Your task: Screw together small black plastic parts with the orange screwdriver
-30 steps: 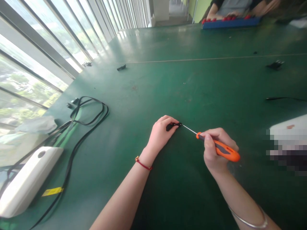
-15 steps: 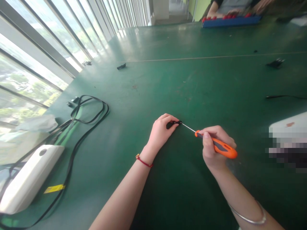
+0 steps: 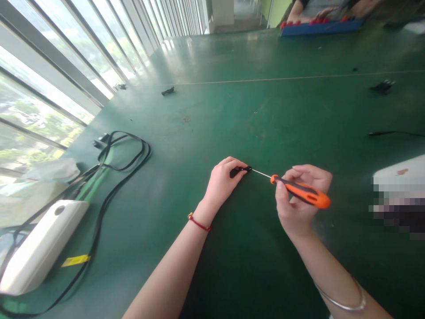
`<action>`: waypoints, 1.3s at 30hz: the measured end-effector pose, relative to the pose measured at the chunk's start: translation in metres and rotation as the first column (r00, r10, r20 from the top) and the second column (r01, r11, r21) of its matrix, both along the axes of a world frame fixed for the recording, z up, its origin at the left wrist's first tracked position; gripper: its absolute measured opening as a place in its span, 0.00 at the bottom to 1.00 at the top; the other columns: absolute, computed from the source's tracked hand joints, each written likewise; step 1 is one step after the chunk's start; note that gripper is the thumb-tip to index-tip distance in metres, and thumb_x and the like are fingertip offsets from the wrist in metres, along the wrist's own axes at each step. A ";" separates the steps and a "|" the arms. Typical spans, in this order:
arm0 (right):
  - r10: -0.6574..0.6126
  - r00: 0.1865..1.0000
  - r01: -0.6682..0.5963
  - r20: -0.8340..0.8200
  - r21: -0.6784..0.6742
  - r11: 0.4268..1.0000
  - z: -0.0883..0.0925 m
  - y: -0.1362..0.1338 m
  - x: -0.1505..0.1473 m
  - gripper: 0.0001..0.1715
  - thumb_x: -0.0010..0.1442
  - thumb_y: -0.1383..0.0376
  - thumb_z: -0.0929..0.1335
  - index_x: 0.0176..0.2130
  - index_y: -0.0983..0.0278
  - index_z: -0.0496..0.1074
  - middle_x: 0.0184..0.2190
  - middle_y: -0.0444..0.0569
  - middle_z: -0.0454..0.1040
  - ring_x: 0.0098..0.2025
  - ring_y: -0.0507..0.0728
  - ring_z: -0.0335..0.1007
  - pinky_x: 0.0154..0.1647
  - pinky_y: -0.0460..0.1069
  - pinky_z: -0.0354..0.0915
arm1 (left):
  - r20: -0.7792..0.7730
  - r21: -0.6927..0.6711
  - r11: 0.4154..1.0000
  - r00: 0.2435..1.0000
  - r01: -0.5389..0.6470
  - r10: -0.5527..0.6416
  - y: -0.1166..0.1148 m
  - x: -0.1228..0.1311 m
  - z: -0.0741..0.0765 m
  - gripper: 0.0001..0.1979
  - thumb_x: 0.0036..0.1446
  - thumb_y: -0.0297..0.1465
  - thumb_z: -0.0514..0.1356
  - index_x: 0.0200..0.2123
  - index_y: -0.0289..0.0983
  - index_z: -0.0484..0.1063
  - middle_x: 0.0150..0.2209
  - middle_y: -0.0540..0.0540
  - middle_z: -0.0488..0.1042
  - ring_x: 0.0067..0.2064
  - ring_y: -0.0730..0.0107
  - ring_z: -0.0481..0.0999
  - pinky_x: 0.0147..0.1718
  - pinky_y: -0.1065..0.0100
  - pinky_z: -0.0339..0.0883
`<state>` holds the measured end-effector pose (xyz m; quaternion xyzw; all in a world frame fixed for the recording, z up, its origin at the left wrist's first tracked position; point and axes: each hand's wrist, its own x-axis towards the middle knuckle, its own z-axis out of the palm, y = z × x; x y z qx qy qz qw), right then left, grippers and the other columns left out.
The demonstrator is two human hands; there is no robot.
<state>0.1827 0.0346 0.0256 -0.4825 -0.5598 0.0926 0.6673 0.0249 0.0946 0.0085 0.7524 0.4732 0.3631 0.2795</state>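
Between the thumb and fingers of my left hand (image 3: pixel 222 179) is a small black part (image 3: pixel 236 172), held low over the green table (image 3: pixel 199 124). My right hand (image 3: pixel 299 199) holds a screwdriver (image 3: pixel 307 193) with an orange and dark grey handle, thumb on its near side and the other fingers loosely curled behind it. The thin metal shaft points left, and its tip meets the right end of the black part. Fine detail at the tip is too small to make out.
A white power strip (image 3: pixel 43 246) and a looped black cable (image 3: pixel 102 208) lie at left, with a yellow tag (image 3: pixel 75 261). Small black pieces (image 3: pixel 168 91) (image 3: pixel 383 87) lie farther back. A white object (image 3: pixel 401 173) is at right; a person sits behind a blue tray (image 3: pixel 322 28).
The fingers of my right hand have loosened and shifted up around the handle, which has rolled and tilted slightly upward. My left hand and the black part stay nearly in place.
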 end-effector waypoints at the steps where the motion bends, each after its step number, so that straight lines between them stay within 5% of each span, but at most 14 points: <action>1: -0.008 1.000 0.008 0.010 -0.016 1.000 -0.001 -0.001 0.001 0.20 0.51 0.69 0.69 0.44 0.59 0.63 0.30 0.42 0.64 0.26 0.51 0.64 0.26 0.50 0.64 | 0.002 0.001 1.000 1.000 0.000 0.000 0.000 0.000 0.000 0.05 0.57 0.26 0.61 0.36 0.38 0.77 0.38 0.48 0.77 0.40 0.70 0.76 0.42 0.69 0.70; 6: -0.012 0.991 0.030 0.130 -0.134 0.991 0.002 -0.006 0.000 0.05 0.55 0.70 0.69 0.33 0.61 0.70 0.22 0.40 0.69 0.21 0.50 0.65 0.23 0.47 0.62 | 0.001 -0.002 1.000 1.000 -0.002 0.002 0.000 0.000 0.000 0.05 0.57 0.26 0.61 0.37 0.38 0.77 0.38 0.48 0.77 0.39 0.70 0.76 0.42 0.69 0.70; 12: -0.072 0.997 0.072 0.041 0.017 0.997 0.003 -0.003 -0.006 0.20 0.51 0.70 0.70 0.43 0.59 0.64 0.33 0.45 0.67 0.27 0.52 0.67 0.28 0.50 0.68 | -0.012 -0.006 1.000 1.000 0.008 -0.008 0.000 0.000 0.001 0.05 0.57 0.26 0.61 0.36 0.38 0.77 0.37 0.48 0.77 0.39 0.70 0.76 0.41 0.68 0.70; 19: -0.065 0.990 0.081 0.125 -0.130 0.988 0.002 -0.011 -0.004 0.03 0.56 0.68 0.68 0.33 0.60 0.68 0.21 0.40 0.66 0.22 0.51 0.65 0.23 0.47 0.63 | -0.051 0.021 1.000 0.999 0.019 -0.017 -0.006 -0.003 0.002 0.06 0.58 0.27 0.61 0.37 0.39 0.77 0.39 0.47 0.77 0.41 0.68 0.76 0.43 0.66 0.70; 29: -0.071 0.996 0.068 0.048 0.066 0.996 0.004 -0.004 -0.012 0.17 0.51 0.70 0.70 0.39 0.59 0.62 0.32 0.45 0.64 0.30 0.53 0.67 0.29 0.51 0.67 | -0.072 0.031 0.998 0.996 0.060 -0.058 -0.013 -0.017 0.002 0.06 0.60 0.28 0.59 0.38 0.39 0.77 0.41 0.47 0.77 0.43 0.66 0.77 0.45 0.65 0.71; 36: -0.037 0.990 0.051 0.136 -0.102 0.993 0.002 -0.012 -0.008 0.06 0.55 0.71 0.69 0.34 0.61 0.70 0.25 0.42 0.68 0.22 0.50 0.65 0.23 0.48 0.63 | -0.020 -0.010 0.999 0.999 0.038 -0.038 -0.012 -0.016 0.003 0.05 0.58 0.27 0.61 0.36 0.39 0.77 0.40 0.48 0.78 0.42 0.68 0.77 0.44 0.66 0.71; 39: 0.008 0.994 0.001 0.109 -0.084 0.996 0.005 -0.012 -0.011 0.12 0.55 0.73 0.68 0.39 0.60 0.69 0.22 0.39 0.66 0.20 0.49 0.64 0.22 0.47 0.63 | -0.003 -0.024 0.999 1.000 0.030 -0.030 -0.011 -0.015 0.003 0.05 0.58 0.27 0.61 0.36 0.39 0.77 0.39 0.48 0.78 0.41 0.69 0.77 0.44 0.67 0.71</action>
